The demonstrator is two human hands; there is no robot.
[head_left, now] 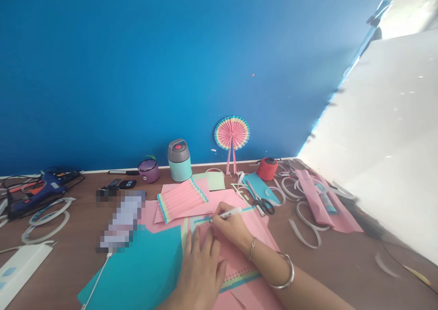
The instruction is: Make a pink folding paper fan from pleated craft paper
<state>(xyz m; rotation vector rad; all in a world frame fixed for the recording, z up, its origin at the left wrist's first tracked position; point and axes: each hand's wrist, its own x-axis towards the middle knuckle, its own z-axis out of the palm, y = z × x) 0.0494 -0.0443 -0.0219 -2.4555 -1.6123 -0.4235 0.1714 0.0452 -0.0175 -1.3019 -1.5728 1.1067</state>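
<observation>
My right hand (230, 225) is closed around a white marker (233, 212) labelled as acrylic, its tip down near the top edge of a pink paper sheet (236, 250). That sheet carries blue and yellow-green border strips and rows of small dots. Spread flat on the sheet's left part is my left hand (201, 264), fingers stretched out and holding nothing. Behind my hands lies a pleated pink paper (183, 200) with similar blue and yellow edges. A teal sheet (150, 260) sits to the left, partly under the pink papers.
A round paper fan (232, 134) leans against the blue panel. Scissors (262, 200), a red container (267, 169) and curled paper strips (304, 228) are at right. A teal jar (179, 161), phone (123, 221), glue gun (39, 191) and power strip (22, 269) are at left.
</observation>
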